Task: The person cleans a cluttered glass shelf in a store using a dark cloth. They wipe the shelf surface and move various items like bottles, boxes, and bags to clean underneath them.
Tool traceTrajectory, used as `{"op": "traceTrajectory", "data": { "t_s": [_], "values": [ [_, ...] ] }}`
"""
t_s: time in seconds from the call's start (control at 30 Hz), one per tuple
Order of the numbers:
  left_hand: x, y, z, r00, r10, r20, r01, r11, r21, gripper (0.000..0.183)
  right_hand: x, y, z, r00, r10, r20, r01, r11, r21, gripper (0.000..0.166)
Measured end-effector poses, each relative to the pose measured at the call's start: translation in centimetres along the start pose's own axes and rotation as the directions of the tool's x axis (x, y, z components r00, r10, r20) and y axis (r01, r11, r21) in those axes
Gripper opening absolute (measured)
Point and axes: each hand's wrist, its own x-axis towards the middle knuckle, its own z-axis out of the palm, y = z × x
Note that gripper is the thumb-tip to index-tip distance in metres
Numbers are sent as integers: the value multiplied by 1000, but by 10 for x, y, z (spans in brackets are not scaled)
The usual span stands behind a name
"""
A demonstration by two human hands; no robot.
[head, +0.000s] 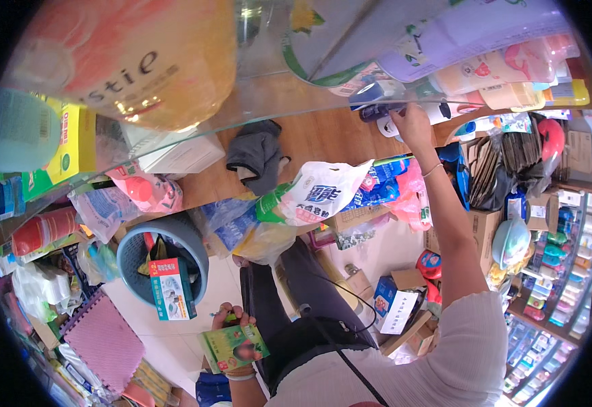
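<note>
My left hand (232,318) is low in the view, gripping a green printed box (235,348) with a picture on its face. A slim item with a pale tip shows between the same fingers. At the upper right, my right hand (412,124) reaches onto a wooden shelf (321,122), under a glass shelf. Its fingertips meet beside a dark purple bottle (375,111) and white containers; whether they grip one cannot be told. A grey cloth item (258,155) lies on the wood, left of that hand.
Below the shelf edge are a white and green detergent bag (321,193) and a blue plastic basket (128,254) holding a boxed product (173,290). A pink foam mat (105,341) is at lower left. Cartons (403,305) stand on the floor at right.
</note>
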Motion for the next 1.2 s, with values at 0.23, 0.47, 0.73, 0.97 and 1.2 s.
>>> {"op": "traceTrajectory", "data": {
  "t_s": [0.23, 0.47, 0.73, 0.97, 1.2],
  "values": [
    [4, -8, -16, 999, -15, 41, 17, 998, -56, 14, -45, -71, 20, 990, -91, -110, 103, 988, 115, 61],
    [-3, -9, -7, 998, 46, 47, -45, 999, -28, 16, -57, -213, 96, 813, -493, 308, 410, 862, 298, 64],
    [-15, -2, -26, 998, 70, 3, -69, 991, -111, 17, -26, -132, 116, 930, -299, 213, 257, 945, 204, 45],
    [-15, -2, -49, 996, 64, 65, -50, 979, -198, 15, -34, -38, 100, 885, 151, 440, -142, 988, -53, 47],
    [-18, 3, -44, 998, 54, 12, -52, 991, -122, 15, -23, -157, 109, 886, -295, 357, 298, 953, 49, 34]
  ]
}}
